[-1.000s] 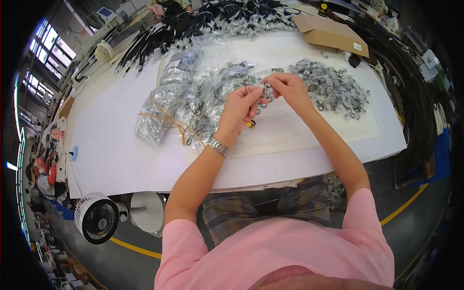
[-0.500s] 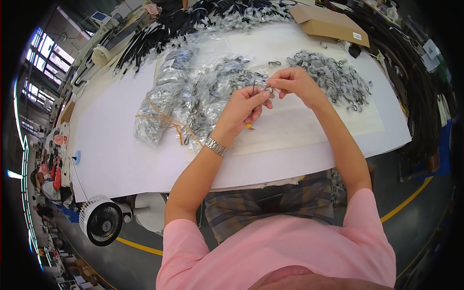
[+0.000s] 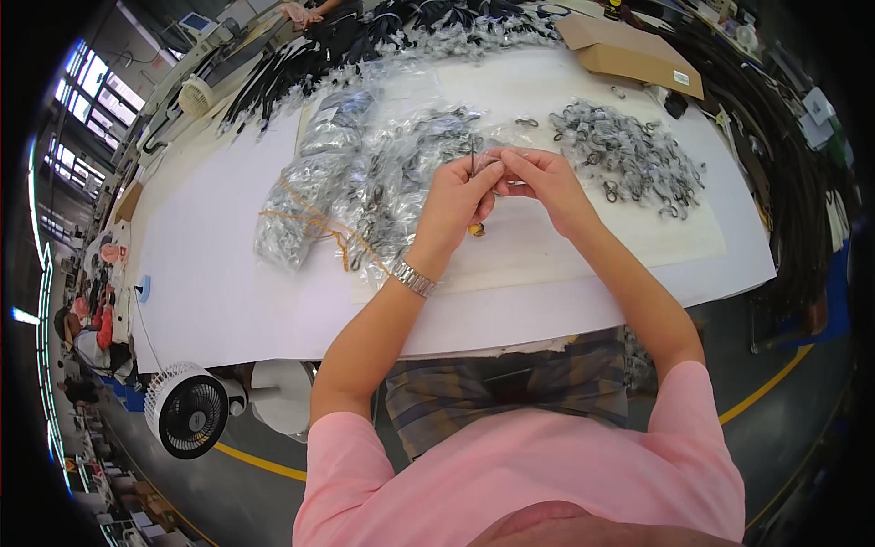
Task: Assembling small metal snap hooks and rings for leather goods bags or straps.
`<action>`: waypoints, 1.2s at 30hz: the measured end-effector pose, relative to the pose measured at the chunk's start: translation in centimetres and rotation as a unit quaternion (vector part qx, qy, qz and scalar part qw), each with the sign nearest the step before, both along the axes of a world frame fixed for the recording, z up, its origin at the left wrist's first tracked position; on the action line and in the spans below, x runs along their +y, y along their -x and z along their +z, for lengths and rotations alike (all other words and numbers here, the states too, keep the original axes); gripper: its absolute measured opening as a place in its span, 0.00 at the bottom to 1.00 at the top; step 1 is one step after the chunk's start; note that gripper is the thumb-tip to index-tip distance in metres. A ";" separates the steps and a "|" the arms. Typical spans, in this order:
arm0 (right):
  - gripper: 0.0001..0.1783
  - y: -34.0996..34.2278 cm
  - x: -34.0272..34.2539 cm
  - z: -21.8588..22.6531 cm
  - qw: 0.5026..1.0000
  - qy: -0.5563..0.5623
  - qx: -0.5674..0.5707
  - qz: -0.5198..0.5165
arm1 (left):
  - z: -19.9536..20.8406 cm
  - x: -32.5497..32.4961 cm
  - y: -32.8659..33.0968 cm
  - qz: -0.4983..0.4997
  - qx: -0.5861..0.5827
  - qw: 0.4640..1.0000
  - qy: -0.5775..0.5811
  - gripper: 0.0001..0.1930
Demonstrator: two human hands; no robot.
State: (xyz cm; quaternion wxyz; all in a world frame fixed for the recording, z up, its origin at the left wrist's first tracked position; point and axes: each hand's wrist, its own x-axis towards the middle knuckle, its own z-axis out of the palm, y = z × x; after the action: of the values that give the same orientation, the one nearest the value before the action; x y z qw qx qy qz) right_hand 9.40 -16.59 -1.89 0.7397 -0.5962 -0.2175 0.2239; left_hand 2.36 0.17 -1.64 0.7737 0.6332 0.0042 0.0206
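Note:
My left hand [image 3: 449, 208], below a steel-banded watch, is closed around a thin tool [image 3: 477, 230]. The tool's dark shaft stands up above the fingers and its yellow end shows beneath them. Thumb to thumb with it, my right hand [image 3: 554, 190] is pinched shut on a small clear plastic wrapping [image 3: 492, 157]. Whatever is inside the wrapping is hidden by my fingers. Beyond my left hand spreads a heap of small dark metal hooks in clear plastic [image 3: 401, 173]. To the right of my hands lies a pile of similar hooks with clear wrappings [image 3: 629, 155].
One loose hook [image 3: 527, 122] lies between the piles. An orange cord [image 3: 314, 221] crosses the plastic bags. A cardboard box [image 3: 629, 56] sits at the far right, with dark straps [image 3: 419, 23] along the back. A fan [image 3: 190, 415] stands at the table's near left edge.
My right hand has come down and left, so that its fingers now meet my left hand's. A clear wrapping shows above my fingertips. At the back, another person's hand has come into view.

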 end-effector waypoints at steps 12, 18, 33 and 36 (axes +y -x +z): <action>0.17 -1.0 0.3 -2.4 0.978 -0.143 0.129 0.084 | 1.6 -1.4 0.9 0.055 -0.047 0.992 -0.106 0.06; 0.17 0.0 0.1 -1.2 0.983 -0.097 0.156 0.013 | 1.7 -1.4 0.9 0.076 -0.058 0.961 -0.261 0.08; 0.17 -0.8 -0.3 -1.3 0.971 -0.133 0.193 -0.051 | 1.6 -0.1 0.4 0.127 -0.075 0.981 -0.125 0.10; 0.16 -0.8 -0.3 -1.2 0.970 -0.141 0.191 -0.045 | 2.2 -0.4 0.9 0.121 -0.007 0.987 -0.106 0.10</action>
State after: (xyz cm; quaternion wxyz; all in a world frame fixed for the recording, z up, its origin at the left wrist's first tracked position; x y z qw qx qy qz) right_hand 10.17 -16.90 -3.12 0.8535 -0.4413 -0.0744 0.2668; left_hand 1.48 -0.19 0.58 0.6942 0.7060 0.0736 0.1191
